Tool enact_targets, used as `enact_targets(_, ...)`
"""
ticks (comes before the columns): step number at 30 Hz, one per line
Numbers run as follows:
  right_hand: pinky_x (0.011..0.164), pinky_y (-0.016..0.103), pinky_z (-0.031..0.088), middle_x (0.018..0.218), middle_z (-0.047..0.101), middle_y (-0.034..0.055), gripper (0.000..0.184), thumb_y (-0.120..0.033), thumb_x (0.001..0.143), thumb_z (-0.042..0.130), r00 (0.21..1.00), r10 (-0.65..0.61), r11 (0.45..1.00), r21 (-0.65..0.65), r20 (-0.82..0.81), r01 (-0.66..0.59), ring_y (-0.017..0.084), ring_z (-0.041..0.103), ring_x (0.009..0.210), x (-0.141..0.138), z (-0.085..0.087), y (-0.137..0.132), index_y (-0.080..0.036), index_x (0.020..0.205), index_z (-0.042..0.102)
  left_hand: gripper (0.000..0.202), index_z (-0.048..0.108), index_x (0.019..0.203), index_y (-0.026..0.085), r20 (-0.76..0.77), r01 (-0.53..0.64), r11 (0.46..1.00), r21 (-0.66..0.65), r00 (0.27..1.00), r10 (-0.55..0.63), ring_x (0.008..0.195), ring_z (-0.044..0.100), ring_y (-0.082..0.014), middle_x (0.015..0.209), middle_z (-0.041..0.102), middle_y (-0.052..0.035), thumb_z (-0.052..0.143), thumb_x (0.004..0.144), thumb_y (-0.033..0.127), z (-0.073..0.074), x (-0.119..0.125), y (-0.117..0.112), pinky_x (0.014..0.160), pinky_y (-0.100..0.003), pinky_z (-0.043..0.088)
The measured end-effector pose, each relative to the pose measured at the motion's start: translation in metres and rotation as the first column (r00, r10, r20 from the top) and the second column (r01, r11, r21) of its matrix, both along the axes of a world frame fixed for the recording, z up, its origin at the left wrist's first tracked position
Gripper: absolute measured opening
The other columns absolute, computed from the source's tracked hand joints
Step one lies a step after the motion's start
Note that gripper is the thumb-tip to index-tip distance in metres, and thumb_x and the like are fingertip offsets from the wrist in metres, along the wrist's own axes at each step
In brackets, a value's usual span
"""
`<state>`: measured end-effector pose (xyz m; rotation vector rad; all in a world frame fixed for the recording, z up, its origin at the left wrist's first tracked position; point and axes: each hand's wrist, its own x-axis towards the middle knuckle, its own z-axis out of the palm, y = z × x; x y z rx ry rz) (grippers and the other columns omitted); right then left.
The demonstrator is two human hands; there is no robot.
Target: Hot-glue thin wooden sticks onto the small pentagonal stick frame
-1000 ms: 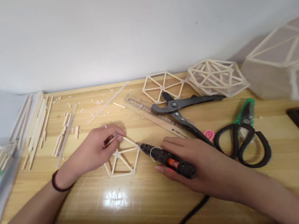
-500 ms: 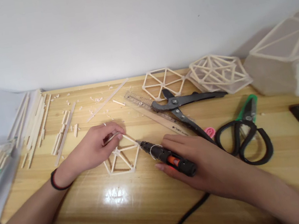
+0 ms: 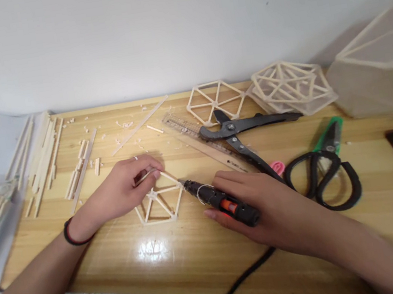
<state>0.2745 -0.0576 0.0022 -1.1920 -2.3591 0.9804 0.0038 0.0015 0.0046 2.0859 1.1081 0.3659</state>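
My left hand (image 3: 133, 184) pinches a short wooden stick (image 3: 170, 177) at the upper edge of a small stick frame (image 3: 158, 220). That frame lies on the table, its spokes meeting at a glued hub; my fingers cover part of its upper left. In my right hand (image 3: 253, 202) is a black hot glue gun (image 3: 212, 198) with an orange part and a wire loop around its barrel. Its nozzle is at the frame's right corner, close to the stick's end. A black cord runs from below my right hand toward the table's front edge.
Black-handled scissors (image 3: 321, 179), large cutting pliers (image 3: 231, 129) and a clear ruler (image 3: 207, 147) lie to the right and behind. Finished stick frames (image 3: 215, 103) and a covered polyhedron (image 3: 366, 85) stand along the wall. Loose sticks (image 3: 43, 156) and scraps are at left.
The camera view has shifted slightly, so the table sits a little higher. Both hands, the stick and the glue gun keep nearly the same places at the frame's corner.
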Motion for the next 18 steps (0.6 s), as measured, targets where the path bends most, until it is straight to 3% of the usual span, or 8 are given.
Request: enact_targets(18,0.06,0.029,0.042,0.079,0.061,0.0024,0.02,-0.025,0.094,0.063,1.0,0.004,0.999,0.033,-0.004,-0.004,0.019,0.06,0.07,-0.0004,-0.0007,0.0008,-0.023,0.079,0.05,0.018,0.069,0.1,0.018,-0.009,0.001,1.0,0.013,1.0,-0.001,0.065,0.057,-0.0099,0.096,0.072,-0.0031,0.053,0.1,0.027,-0.0029,-0.0005,-0.0005,0.057,-0.021,0.042)
